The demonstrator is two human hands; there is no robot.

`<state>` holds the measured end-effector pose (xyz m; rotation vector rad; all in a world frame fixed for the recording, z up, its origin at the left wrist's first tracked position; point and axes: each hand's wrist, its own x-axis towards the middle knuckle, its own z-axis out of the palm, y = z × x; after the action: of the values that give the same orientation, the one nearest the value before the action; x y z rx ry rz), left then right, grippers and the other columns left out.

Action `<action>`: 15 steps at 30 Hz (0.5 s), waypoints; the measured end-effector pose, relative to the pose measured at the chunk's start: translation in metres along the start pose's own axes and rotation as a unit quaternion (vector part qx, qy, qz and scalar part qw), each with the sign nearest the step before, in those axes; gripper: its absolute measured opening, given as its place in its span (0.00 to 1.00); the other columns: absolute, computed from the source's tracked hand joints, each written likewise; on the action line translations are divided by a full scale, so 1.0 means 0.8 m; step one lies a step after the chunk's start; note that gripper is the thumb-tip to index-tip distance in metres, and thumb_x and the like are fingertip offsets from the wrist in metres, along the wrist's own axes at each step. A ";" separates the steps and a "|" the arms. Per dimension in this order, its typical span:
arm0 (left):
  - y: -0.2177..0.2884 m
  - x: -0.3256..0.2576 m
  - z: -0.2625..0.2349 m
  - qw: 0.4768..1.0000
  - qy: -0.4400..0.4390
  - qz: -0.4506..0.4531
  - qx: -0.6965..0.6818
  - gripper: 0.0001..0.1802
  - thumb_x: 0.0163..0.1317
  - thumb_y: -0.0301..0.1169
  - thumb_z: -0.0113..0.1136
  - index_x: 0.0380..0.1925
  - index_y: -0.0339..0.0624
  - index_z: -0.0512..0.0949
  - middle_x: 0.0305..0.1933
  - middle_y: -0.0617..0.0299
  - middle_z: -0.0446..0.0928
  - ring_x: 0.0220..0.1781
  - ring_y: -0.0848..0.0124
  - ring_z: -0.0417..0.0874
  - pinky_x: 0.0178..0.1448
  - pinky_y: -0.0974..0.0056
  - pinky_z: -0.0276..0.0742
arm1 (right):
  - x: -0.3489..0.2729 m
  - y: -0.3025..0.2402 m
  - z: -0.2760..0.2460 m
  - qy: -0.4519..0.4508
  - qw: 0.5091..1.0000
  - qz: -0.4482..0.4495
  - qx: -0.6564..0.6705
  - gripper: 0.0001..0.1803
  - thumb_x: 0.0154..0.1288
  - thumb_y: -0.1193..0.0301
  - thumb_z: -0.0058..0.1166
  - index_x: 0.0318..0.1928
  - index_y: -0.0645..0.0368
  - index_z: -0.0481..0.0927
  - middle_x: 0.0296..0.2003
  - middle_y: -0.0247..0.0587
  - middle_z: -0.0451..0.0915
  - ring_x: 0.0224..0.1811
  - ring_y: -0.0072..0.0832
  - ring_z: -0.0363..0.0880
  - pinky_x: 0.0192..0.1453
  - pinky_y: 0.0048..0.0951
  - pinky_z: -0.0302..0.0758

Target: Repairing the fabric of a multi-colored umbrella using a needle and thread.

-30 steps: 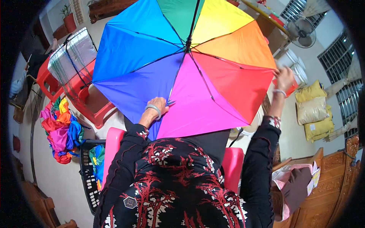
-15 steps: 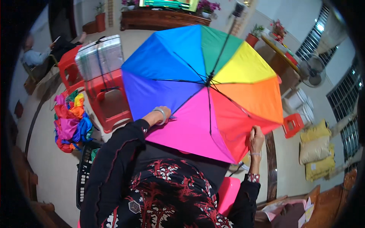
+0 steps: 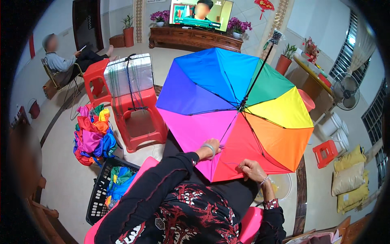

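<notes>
An open rainbow umbrella (image 3: 195,125) rests across my lap, its inside facing up with the black ribs showing. Its black shaft (image 3: 258,72) tilts up and away to a handle that looks wrapped. My left hand (image 3: 210,149) is closed over the pink panel, around a small thing too hidden to make out, whose tip pokes past the fingers. At the near edge of the red panel, my right hand (image 3: 252,170) pinches its fingertips together. A thin thread (image 3: 231,163) runs over the red cloth to those fingertips.
To the left are a pile of rainbow cloth (image 3: 92,136), a black basket (image 3: 97,199) holding more cloth, and red stools (image 3: 138,118) with a silver box (image 3: 130,75). A seated person (image 3: 61,61) is farther back. A red stool (image 3: 325,154) and stuffed sacks (image 3: 348,179) are at right.
The umbrella has turned clockwise, bringing the red panel round to the near side. My right hand has moved from the panel's right part toward my left hand. The view has tipped upward.
</notes>
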<state>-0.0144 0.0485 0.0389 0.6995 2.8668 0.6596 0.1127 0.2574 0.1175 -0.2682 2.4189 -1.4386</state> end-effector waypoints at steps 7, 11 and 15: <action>-0.016 -0.005 -0.006 0.996 0.023 -0.041 0.070 0.10 0.47 0.31 0.55 0.27 0.37 0.78 0.32 0.44 0.76 0.37 0.52 0.78 0.39 0.54 0.75 | -0.001 0.023 0.005 -0.095 0.987 0.071 0.106 0.06 0.59 0.75 0.42 0.33 0.65 0.71 0.28 0.36 0.74 0.24 0.19 0.72 0.24 0.21 0.76; -0.035 -0.015 -0.003 0.996 0.045 -0.040 0.061 0.14 0.47 0.37 0.56 0.23 0.35 0.77 0.28 0.43 0.76 0.34 0.50 0.78 0.36 0.52 0.74 | -0.002 0.013 0.023 -0.154 0.972 0.091 0.149 0.06 0.59 0.75 0.42 0.33 0.64 0.72 0.28 0.35 0.73 0.25 0.20 0.73 0.27 0.21 0.76; -0.009 -0.023 0.027 0.995 0.064 -0.077 0.004 0.14 0.47 0.36 0.57 0.25 0.34 0.76 0.28 0.43 0.76 0.34 0.51 0.78 0.36 0.52 0.74 | 0.000 0.019 0.036 -0.169 0.964 0.112 0.175 0.06 0.59 0.75 0.43 0.33 0.63 0.73 0.29 0.35 0.73 0.27 0.20 0.73 0.28 0.21 0.77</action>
<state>0.0037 0.0423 0.0164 0.4461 3.0032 0.6944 0.1232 0.2409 0.0911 -0.1353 1.8260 -1.5387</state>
